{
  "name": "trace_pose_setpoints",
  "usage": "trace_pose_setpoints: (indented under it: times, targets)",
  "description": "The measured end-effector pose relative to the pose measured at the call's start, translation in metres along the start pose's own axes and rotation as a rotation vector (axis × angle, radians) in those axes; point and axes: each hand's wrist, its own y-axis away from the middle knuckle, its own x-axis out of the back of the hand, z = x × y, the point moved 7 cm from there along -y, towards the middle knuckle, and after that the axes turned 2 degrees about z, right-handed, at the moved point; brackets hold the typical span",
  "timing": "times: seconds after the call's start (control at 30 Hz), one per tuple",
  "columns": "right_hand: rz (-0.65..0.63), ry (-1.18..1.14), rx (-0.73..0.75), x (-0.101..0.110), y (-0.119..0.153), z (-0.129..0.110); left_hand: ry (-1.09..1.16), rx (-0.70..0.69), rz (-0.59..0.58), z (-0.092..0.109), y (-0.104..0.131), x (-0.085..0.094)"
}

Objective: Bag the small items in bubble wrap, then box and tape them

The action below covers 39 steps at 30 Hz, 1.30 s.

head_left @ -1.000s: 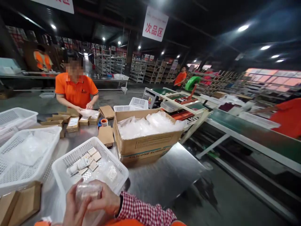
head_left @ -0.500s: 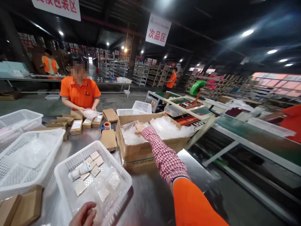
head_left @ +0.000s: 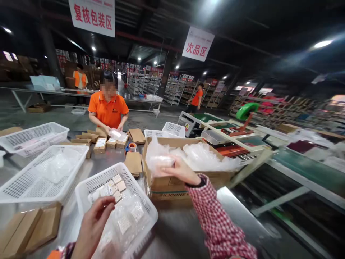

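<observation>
Right hand [head_left: 181, 169] is pinching a translucent bag [head_left: 155, 155] in its grip, at the left end of a carton [head_left: 172, 184] whose front is showing "SILICONE". Left hand [head_left: 93, 223] is hovering over a white basket [head_left: 140, 192] on the worktop [head_left: 183, 223], grip parted. One hanging sign [head_left: 92, 18] is reading "复核包装区", a second sign [head_left: 198, 45] "次品区"

Red-and-white checked right sleeve [head_left: 218, 219] is forming loose folds, dark cuff [head_left: 199, 180] is edging its end, checked left sleeve [head_left: 68, 249] is showing partly, orange fabric [head_left: 53, 254] is adjoining it, hands [head_left: 93, 223] are showing bare
</observation>
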Motion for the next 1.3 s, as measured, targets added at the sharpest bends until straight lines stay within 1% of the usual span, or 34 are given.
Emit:
trace_pose_setpoints:
  times: [0.03,0.07,0.1,0.13,0.17,0.23,0.27,0.33,0.4,0.5,0.6,0.67,0.73,0.83,0.9,0.97,1.0,1.03,1.07,1.1,1.13,1.17,1.2,1.23,1.27,1.3]
  targets:
    - [-0.074,-0.014,0.072,-0.025,0.014,-0.015,0.018,-0.037,-0.019,0.017,-0.004,-0.007]
    - [-0.145,-0.009,0.155,-0.051,0.029,-0.029,0.046,-0.055,-0.058,0.030,-0.007,-0.015]
    - [-0.219,-0.003,0.215,-0.076,0.042,-0.037,0.080,-0.053,-0.103,0.038,-0.009,-0.023]
    - [-0.250,0.007,0.265,-0.096,0.053,-0.041,0.113,-0.030,-0.145,0.040,-0.009,-0.029]
    - [-0.294,0.014,0.310,-0.115,0.063,-0.042,0.144,0.009,-0.189,0.037,-0.008,-0.034]
    - [-0.403,0.004,0.375,-0.144,0.077,-0.038,0.184,0.095,-0.235,0.022,-0.007,-0.037]
    - [-0.459,-0.014,0.399,-0.154,0.083,-0.035,0.189,0.125,-0.240,0.013,-0.007,-0.035]
    - [-0.537,-0.077,0.425,-0.166,0.090,-0.029,0.164,0.140,-0.222,-0.006,-0.007,-0.028]
    - [-0.542,-0.149,0.410,-0.172,0.093,-0.024,0.113,0.101,-0.164,-0.019,-0.009,-0.018]
    - [-0.440,-0.207,0.298,-0.175,0.092,-0.017,0.075,0.044,-0.121,-0.028,-0.006,-0.008]
    - [-0.340,-0.147,0.161,-0.180,0.094,-0.011,0.094,0.037,-0.098,-0.027,0.002,-0.005]
    - [-0.308,-0.108,0.098,-0.183,0.097,-0.010,0.114,0.043,-0.060,-0.023,0.008,-0.004]
    - [-0.281,-0.139,0.056,-0.184,0.098,-0.009,0.136,0.036,-0.038,-0.017,0.011,-0.006]
    - [-0.258,-0.340,-0.024,-0.184,0.097,0.000,0.109,-0.025,0.021,-0.011,0.012,-0.002]
    - [-0.251,-0.545,-0.154,-0.186,0.095,0.014,0.048,-0.066,0.071,-0.010,0.014,0.004]
    - [-0.186,-0.706,-0.286,-0.187,0.093,0.030,-0.072,-0.111,0.098,-0.009,0.018,0.010]
    - [-0.121,-0.737,-0.320,-0.186,0.092,0.036,-0.150,-0.140,0.105,-0.007,0.020,0.012]
    - [-0.033,-0.718,-0.322,-0.183,0.091,0.040,-0.231,-0.173,0.109,-0.005,0.022,0.013]
    - [0.069,-0.645,-0.294,-0.178,0.091,0.041,-0.306,-0.203,0.110,-0.003,0.023,0.013]
    - [0.168,-0.530,-0.241,-0.173,0.092,0.040,-0.362,-0.227,0.108,-0.001,0.025,0.013]
    - [0.240,-0.391,-0.167,-0.169,0.093,0.035,-0.398,-0.240,0.108,0.001,0.025,0.012]
    - [0.270,-0.255,-0.070,-0.169,0.095,0.027,-0.417,-0.243,0.113,0.002,0.025,0.011]
    - [0.250,-0.139,0.035,-0.173,0.097,0.018,-0.424,-0.241,0.129,0.004,0.025,0.011]
    - [0.194,-0.061,0.128,-0.179,0.099,0.012,-0.422,-0.237,0.145,0.004,0.025,0.011]
    - [0.124,-0.017,0.194,-0.187,0.101,0.008,-0.414,-0.235,0.154,0.005,0.025,0.011]
    - [0.064,0.005,0.224,-0.193,0.103,0.008,-0.402,-0.235,0.149,0.005,0.025,0.010]
